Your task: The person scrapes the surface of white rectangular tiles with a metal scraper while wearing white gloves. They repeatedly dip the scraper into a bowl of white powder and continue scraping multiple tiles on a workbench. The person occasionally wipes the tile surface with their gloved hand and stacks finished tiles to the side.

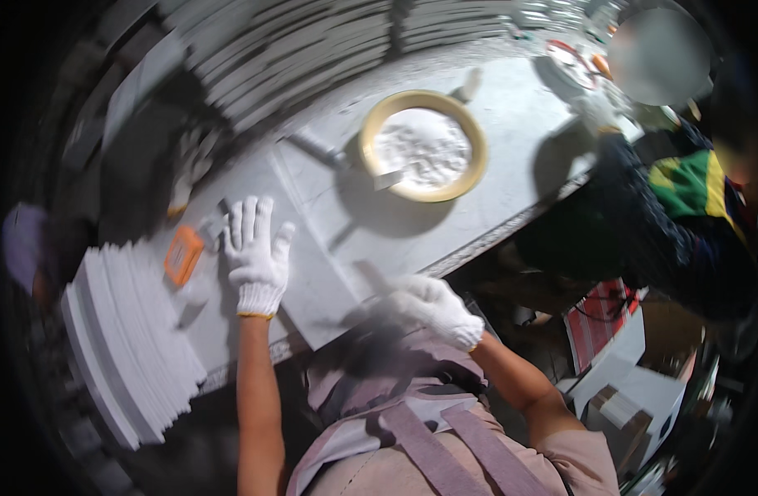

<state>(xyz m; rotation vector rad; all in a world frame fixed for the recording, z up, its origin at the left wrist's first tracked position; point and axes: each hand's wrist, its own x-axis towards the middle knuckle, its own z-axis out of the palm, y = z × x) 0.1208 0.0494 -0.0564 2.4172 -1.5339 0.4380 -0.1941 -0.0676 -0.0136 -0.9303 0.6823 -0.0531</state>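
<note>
My left hand (259,256), in a white knit glove, lies flat with fingers spread on a pale flat slab (308,302). My right hand (432,307), gloved the same way, is closed near the slab's front right corner, close to my apron (379,376). A thin, smeared, blade-like shape shows by its fingers; motion blur hides what it is. Beyond the hands stands a yellow bowl (480,157) of white powder (420,153). A small pale flat piece (388,179) rests at the bowl's near left rim. An orange box (182,255) sits left of my left hand.
A stack of white slabs (131,339) stands at the left, and more stacked slabs (296,58) line the back. Crumpled light gloves (190,169) lie at the far left. On the right, a co-worker's dark sleeve (635,190) and gloved hand (595,112) reach over the table.
</note>
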